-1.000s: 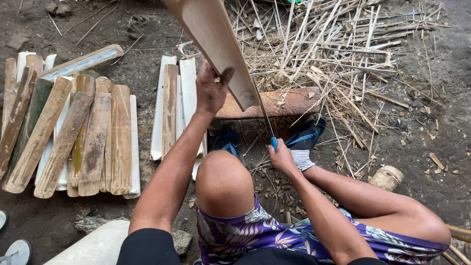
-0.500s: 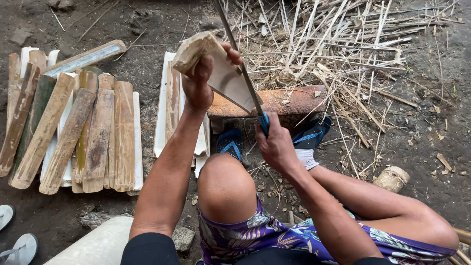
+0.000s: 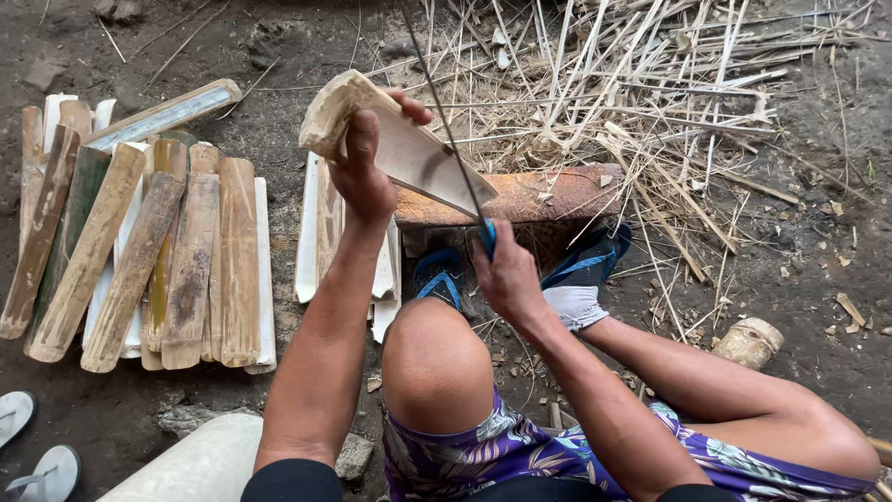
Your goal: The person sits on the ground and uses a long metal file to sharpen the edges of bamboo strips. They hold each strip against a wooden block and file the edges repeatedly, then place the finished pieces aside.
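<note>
Your left hand (image 3: 364, 172) was clamped around the upper end of a split bamboo piece (image 3: 400, 144), thumb over its edge and fingers wrapped behind it. Your right hand (image 3: 506, 274) was closed tight on the blue handle of a long knife (image 3: 448, 139), whose thin blade ran up and away from you across the pale inner face of the piece. The bamboo's long axis slanted from its thick cut end at upper left down to the lower right, where its tip met a reddish log (image 3: 530, 193) lying crosswise on the ground; the blade seemed to be touching the bamboo, though it was too thin for you to be sure. To your left lay a stack of split bamboo slats (image 3: 139, 251), side by side, pointing away from you. More pale slats (image 3: 311, 232) lay just beyond your left forearm. Beyond the log was a heap of thin bamboo strips (image 3: 632, 93).
</note>
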